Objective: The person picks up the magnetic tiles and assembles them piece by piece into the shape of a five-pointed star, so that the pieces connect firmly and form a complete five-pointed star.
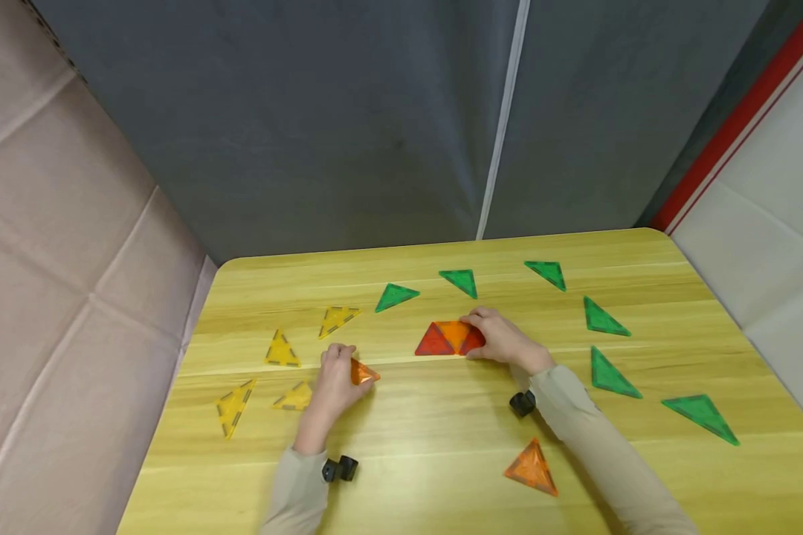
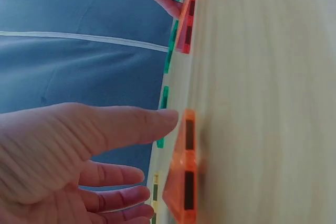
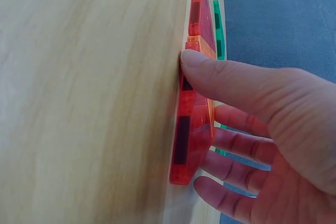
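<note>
Red and orange translucent triangle tiles form a row at mid-table: a red triangle tile [image 1: 434, 340] on the left, an orange one [image 1: 453, 332] inverted in the middle, another red triangle tile [image 3: 191, 140] on the right. My right hand [image 1: 505, 342] grips that right-hand red tile, thumb on its near edge and fingers at its far side. My left hand [image 1: 336, 380] is beside a separate orange triangle tile [image 2: 181, 182] lying on the table. Its thumb tip is close to one corner, and the other fingers are loosely extended; contact is unclear.
Another orange triangle tile [image 1: 532, 468] lies near the front. Several yellow triangle tiles [image 1: 281, 349] lie at the left; several green ones [image 1: 609, 374] curve across the back and right. A grey curtain [image 1: 308, 134] hangs behind the wooden table [image 1: 415, 461].
</note>
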`<state>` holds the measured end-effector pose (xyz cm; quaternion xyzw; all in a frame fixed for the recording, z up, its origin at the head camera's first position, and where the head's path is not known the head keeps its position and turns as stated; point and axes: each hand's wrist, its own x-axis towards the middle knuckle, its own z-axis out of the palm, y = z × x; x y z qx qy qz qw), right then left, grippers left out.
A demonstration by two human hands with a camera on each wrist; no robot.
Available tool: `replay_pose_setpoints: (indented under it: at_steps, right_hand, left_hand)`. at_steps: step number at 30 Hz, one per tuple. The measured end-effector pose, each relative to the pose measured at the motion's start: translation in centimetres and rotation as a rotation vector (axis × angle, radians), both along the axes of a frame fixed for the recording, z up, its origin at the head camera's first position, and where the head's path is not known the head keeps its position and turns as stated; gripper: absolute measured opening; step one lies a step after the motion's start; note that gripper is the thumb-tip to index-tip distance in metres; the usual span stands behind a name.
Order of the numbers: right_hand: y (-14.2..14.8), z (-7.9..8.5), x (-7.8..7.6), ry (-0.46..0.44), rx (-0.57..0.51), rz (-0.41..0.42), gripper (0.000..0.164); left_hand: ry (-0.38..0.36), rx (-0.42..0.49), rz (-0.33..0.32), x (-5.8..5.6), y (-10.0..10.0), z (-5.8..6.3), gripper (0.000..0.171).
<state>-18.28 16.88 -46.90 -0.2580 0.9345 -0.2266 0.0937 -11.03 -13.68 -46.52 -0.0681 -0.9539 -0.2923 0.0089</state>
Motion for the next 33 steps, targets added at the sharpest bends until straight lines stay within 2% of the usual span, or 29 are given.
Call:
replay_pose_setpoints:
  at_steps: [6, 13, 19, 23, 28, 33]
  right_hand:
    - [0.0, 0.0, 0.0, 0.001, 0.003, 0.000, 0.063]
    - [0.0, 0.0, 0.0, 0.000, 0.003, -0.002, 0.063]
    - [-0.1, 0.0, 0.0, -0.003, 0.005, -0.003, 0.063]
    - [-0.1, 0.0, -0.1, -0.005, 0.006, -0.002, 0.063]
    - [-0.1, 0.1, -0.1, -0.010, 0.007, 0.001, 0.063]
    - [-0.1, 0.1, -0.2, -0.009, 0.001, 0.004, 0.064]
  left_hand:
    - [-0.034, -0.005, -0.023, 0.0, -0.4, -0.7, 0.057]
    - [0.002, -0.001, -0.031, -0.2, -0.6, -1.1, 0.048]
    - [0.001, -0.017, -0.045, -0.4, -0.6, -1.0, 0.050]
    - [-0.013, -0.064, -0.061, -0.7, -0.6, -0.8, 0.049]
    - [-0.029, -0.143, -0.041, -0.8, -0.2, -0.8, 0.049]
    - [0.016, -0.257, 0.003, -0.9, 0.6, -0.7, 0.051]
